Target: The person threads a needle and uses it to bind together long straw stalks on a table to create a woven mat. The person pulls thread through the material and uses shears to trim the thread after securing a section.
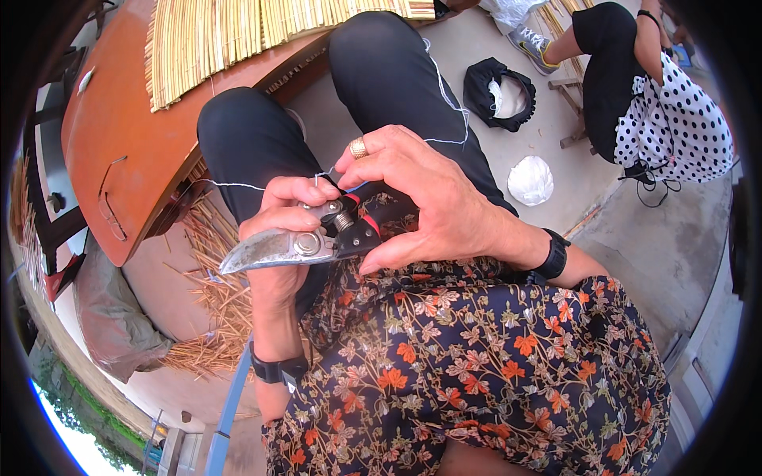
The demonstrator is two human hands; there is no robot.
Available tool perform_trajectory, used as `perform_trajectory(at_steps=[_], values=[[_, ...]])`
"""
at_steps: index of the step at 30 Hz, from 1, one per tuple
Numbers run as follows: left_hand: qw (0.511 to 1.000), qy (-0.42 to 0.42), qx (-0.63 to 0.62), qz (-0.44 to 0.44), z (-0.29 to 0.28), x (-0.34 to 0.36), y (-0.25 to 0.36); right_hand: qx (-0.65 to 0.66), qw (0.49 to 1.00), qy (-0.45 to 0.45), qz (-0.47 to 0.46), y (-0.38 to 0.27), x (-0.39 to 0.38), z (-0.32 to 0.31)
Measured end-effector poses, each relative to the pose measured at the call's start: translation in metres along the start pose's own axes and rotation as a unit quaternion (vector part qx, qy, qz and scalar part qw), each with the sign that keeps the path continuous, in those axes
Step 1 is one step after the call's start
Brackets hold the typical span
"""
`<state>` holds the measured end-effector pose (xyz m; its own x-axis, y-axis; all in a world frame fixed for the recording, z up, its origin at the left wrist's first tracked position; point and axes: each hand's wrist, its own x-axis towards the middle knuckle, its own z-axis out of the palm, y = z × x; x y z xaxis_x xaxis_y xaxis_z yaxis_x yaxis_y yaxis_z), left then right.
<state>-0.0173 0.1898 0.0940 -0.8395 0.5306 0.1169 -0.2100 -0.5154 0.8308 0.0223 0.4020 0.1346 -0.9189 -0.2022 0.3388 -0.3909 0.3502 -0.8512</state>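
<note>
A pair of pruning shears (305, 243) with a silver curved blade and red-and-black handles lies across my hands, blade toward the left. The handles sit within my right hand (429, 190), thumb below and fingers curled above; a gold ring is on one finger. Behind the blade, my left hand (278, 208) pinches a white thread (238, 186) between thumb and finger. The thread runs from the orange table's edge to my fingers, passes my right fingertips and trails over my knee. The blade partly covers my left palm.
A mat of straw-coloured reeds (206, 47) lies on the orange table (103, 159), with glasses (113, 198) near its edge. Cut reeds (210, 278) litter the floor at left. At right are a black bag (472, 87), a white bundle (530, 180) and a seated person (607, 71).
</note>
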Motion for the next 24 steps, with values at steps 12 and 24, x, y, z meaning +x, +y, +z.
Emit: perform_trajectory(at_steps=[12, 24], values=[[0.991, 0.028, 0.104, -0.081, 0.014, 0.010, 0.028, 0.010, 0.994, -0.065, 0.084, 0.009, -0.015, 0.014], [0.948, 0.235, 0.175, -0.123, 0.014, 0.019, 0.051, 0.232, 0.919, -0.128, 0.290, -0.003, -0.017, -0.004]])
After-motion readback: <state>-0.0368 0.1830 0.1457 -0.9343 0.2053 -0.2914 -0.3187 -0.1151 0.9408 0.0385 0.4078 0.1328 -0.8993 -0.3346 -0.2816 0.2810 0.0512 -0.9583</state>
